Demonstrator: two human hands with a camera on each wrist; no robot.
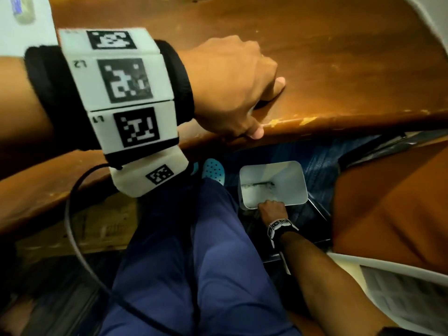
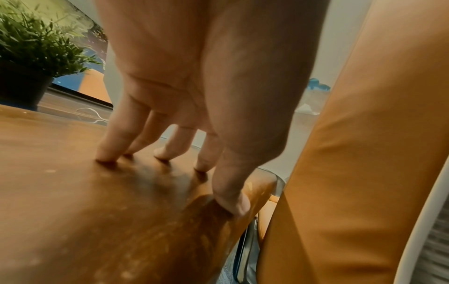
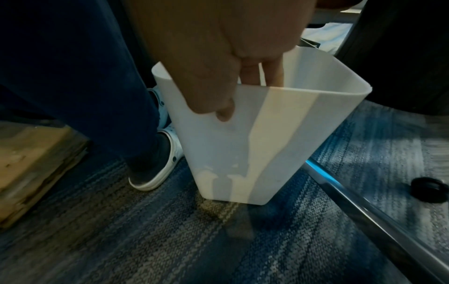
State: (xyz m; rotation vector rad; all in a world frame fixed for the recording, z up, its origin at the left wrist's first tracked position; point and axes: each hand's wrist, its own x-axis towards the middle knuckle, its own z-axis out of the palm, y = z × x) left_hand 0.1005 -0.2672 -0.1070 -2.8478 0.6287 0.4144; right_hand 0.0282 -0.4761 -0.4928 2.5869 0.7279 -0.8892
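A white plastic bin [image 1: 274, 183] stands on blue carpet under the table, beside my leg. My right hand [image 1: 272, 209] grips its near rim, thumb outside and fingers inside; in the right wrist view the right hand [image 3: 218, 76] holds the bin [image 3: 243, 144], which looks tilted with its base touching or just above the carpet. Some dark bits lie inside the bin. My left hand [image 1: 232, 86] rests on the brown wooden table [image 1: 339, 57], fingertips [image 2: 107, 155] pressed to the top and thumb [image 2: 230, 203] at the table's edge, holding nothing.
An orange chair [image 1: 388, 202] stands right of the bin, with a chrome chair leg [image 3: 364, 207] on the carpet. A cardboard box [image 1: 80, 226] sits under the table at left. A potted plant [image 2: 31, 57] stands at the table's far side. A cable [image 1: 72, 238] hangs from my left wrist.
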